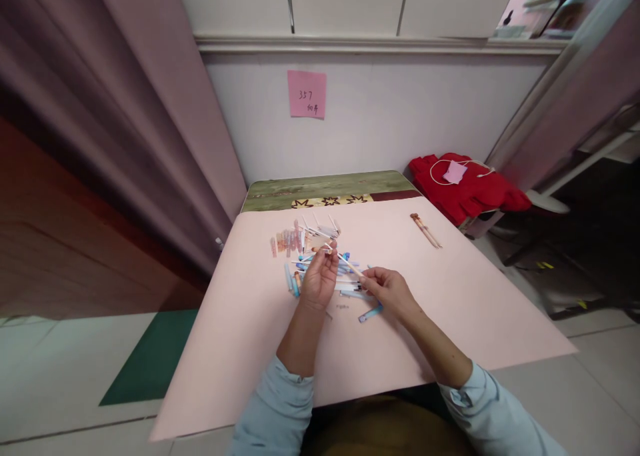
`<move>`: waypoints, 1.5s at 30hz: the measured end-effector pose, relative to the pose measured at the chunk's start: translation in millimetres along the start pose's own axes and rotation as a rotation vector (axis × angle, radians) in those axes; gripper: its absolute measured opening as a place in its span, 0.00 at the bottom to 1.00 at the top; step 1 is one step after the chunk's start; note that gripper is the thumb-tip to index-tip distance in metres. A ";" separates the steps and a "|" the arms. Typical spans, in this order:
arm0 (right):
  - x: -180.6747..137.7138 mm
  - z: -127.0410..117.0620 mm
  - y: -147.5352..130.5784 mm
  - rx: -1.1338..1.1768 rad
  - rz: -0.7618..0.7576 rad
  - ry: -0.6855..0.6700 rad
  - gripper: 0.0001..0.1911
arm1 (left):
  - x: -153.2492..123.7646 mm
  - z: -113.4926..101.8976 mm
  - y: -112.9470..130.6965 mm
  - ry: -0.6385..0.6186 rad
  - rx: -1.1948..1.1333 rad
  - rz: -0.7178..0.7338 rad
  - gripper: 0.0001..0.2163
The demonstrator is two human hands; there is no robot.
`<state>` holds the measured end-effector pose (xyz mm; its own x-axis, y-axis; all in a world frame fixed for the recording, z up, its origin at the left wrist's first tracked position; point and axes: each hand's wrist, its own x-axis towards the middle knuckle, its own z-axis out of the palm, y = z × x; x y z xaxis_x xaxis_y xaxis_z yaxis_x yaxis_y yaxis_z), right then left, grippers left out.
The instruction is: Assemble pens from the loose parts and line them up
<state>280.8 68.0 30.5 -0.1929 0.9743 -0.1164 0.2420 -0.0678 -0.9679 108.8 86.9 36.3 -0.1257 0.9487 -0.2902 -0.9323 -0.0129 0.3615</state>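
Over the middle of the pink sheet, my right hand [387, 288] pinches the lower end of a thin whitish pen rod [351, 266]. The rod slants up and left toward my left hand [320, 277]. Closed fingertips of my left hand grip a small pale and brownish pen part [329, 249], partly hidden by the fingers. Whether rod and part touch is too small to tell. Beneath and around both hands lie loose blue and white pen parts [355, 294]. A row of pinkish, glittery tubes [287, 241] is just beyond my left hand, beside white rods [313, 229].
Two slim pens with brown tops [425, 231] lie together on the right of the pink sheet [465, 309]. Behind the table's right corner is a red cloth pile [465, 193] with a white cord. A pink note [307, 94] is on the wall; a curtain [165, 109] hangs left.
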 end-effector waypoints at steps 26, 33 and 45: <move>-9.8 -6.7 -21.2 0.684 0.203 0.007 0.20 | 2.1 -1.1 5.1 0.076 -0.066 0.028 0.10; -11.4 -6.6 -20.8 0.655 0.190 -0.002 0.20 | 2.2 -1.6 5.0 0.063 -0.046 0.029 0.10; -18.3 1.9 -17.7 0.165 -0.145 0.159 0.18 | -6.7 -6.7 -12.6 -0.037 0.036 -0.090 0.03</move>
<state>278.3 51.0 49.4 -0.0591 0.9970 0.0498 0.0620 0.0535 -0.9966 119.1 78.5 27.8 -0.0291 0.9566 -0.2899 -0.9264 0.0832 0.3673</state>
